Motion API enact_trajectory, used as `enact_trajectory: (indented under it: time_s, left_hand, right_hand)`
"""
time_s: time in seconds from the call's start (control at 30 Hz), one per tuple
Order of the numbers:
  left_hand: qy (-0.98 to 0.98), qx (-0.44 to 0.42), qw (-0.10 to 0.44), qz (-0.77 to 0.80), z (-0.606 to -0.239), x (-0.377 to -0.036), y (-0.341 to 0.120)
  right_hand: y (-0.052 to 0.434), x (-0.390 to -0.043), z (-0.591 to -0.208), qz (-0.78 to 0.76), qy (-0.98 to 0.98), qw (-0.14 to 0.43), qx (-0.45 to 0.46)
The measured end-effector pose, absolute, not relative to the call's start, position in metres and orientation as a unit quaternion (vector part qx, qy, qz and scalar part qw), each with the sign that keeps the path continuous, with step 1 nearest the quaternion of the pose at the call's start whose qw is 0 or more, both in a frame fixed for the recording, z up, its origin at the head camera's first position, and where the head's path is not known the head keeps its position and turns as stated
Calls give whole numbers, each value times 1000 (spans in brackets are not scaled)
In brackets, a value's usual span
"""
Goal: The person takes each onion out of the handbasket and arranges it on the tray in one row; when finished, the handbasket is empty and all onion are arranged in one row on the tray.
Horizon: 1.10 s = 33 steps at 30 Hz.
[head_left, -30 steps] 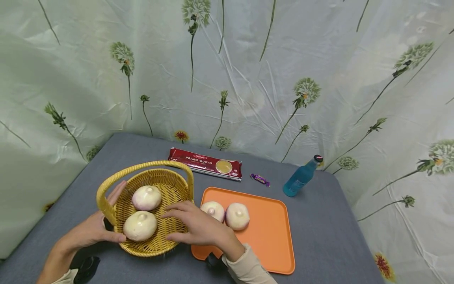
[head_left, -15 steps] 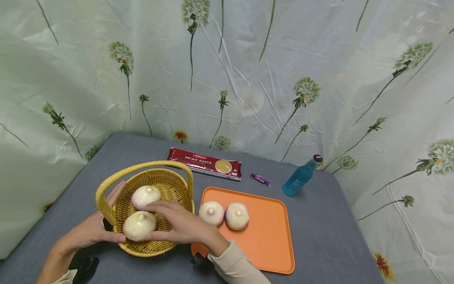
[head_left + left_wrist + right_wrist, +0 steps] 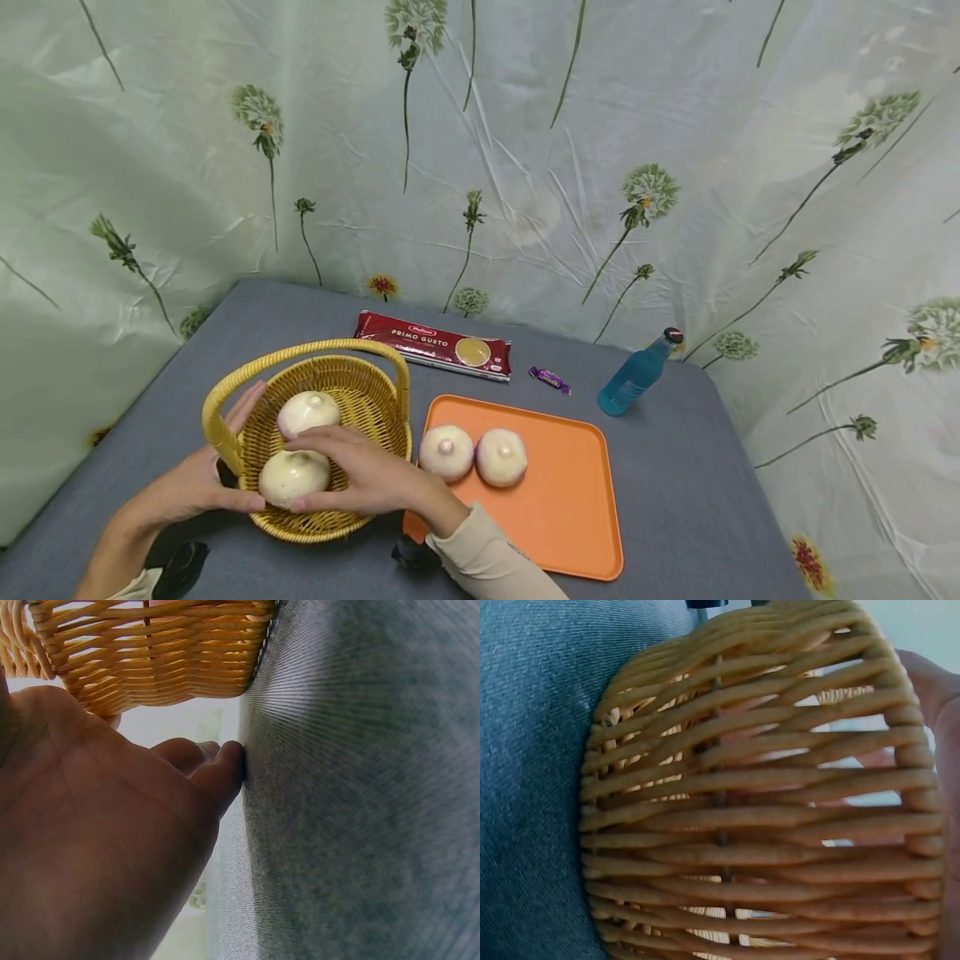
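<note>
Two whitish onions sit in a yellow wicker basket (image 3: 371, 408) with an arched handle, at the left of the table in the head view. My right hand (image 3: 360, 471) reaches in over the basket's right rim. It grips the front onion (image 3: 283, 483), fingers over the top and thumb on the near right side. The back onion (image 3: 306, 413), tinged purple, lies just behind. My left hand (image 3: 197, 483) holds the basket's left side, thumb at the front rim and fingers behind the handle's base. In the right wrist view the woven wall (image 3: 765, 795) hides most of the grip.
Right of the basket lies an orange tray (image 3: 562, 525) bearing two more onions, a left one (image 3: 446, 454) and a right one (image 3: 502, 457). Behind are a red pasta packet (image 3: 435, 346), a purple wrapped candy (image 3: 550, 379) and a blue bottle (image 3: 637, 375). A flowered curtain backs the table.
My right hand has moved left, from above the basket's right side onto the front onion, and has taken hold of it. The left hand and the basket stay in place.
</note>
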<state>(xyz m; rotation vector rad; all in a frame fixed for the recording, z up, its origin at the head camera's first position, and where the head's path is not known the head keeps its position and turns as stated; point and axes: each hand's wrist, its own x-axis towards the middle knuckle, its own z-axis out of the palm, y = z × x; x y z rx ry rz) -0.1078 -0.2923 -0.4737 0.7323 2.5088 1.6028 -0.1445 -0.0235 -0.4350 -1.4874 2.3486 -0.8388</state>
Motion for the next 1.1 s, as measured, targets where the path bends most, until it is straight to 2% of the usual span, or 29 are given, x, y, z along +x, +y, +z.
enact_trajectory:
  time_s: [0.47, 1.1]
  left_hand:
    - [819, 243, 36, 518, -473, -108, -291]
    - [819, 251, 29, 514, -473, -108, -292]
  right_hand:
    - [-24, -146, -435, -274, 797, 141, -519]
    - [-25, -145, -437, -248, 817, 122, -506]
